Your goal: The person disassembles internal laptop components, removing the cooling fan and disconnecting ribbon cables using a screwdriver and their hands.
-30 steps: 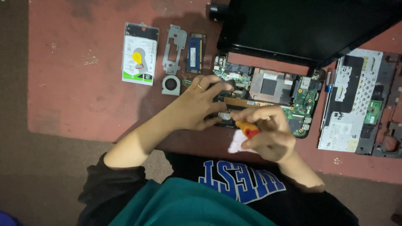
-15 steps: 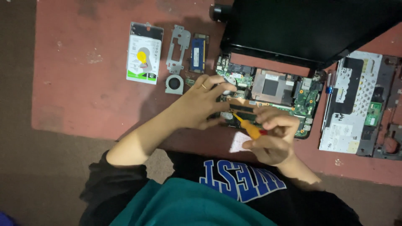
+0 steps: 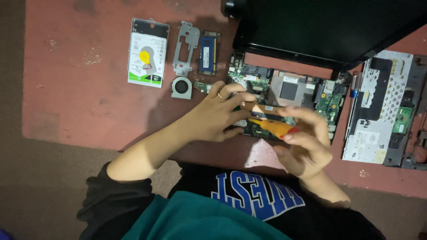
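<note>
Work piece: an opened laptop base (image 3: 289, 95) lies on the red-brown table (image 3: 80, 111), its green circuit board (image 3: 327, 104) bare and the dark lid (image 3: 320, 26) tipped back behind it.
Left hand (image 3: 213, 118): lies flat on the near left part of the board, fingers spread and pressing down; it grips nothing.
Right hand (image 3: 304, 142): fingers curled shut round a screwdriver (image 3: 273, 126) with a yellow and red handle, tip pointing left at the board just beside the left fingertips.
Already removed: hard drive (image 3: 147, 55), metal bracket (image 3: 186, 46), memory module (image 3: 209, 52) and small fan (image 3: 181, 87) are laid out at left; the keyboard-side cover (image 3: 378, 111) lies at right.
Remaining: the main board sits in the base; judged roughly midway through strip-down.
Screw under the tip: cannot tell.
</note>
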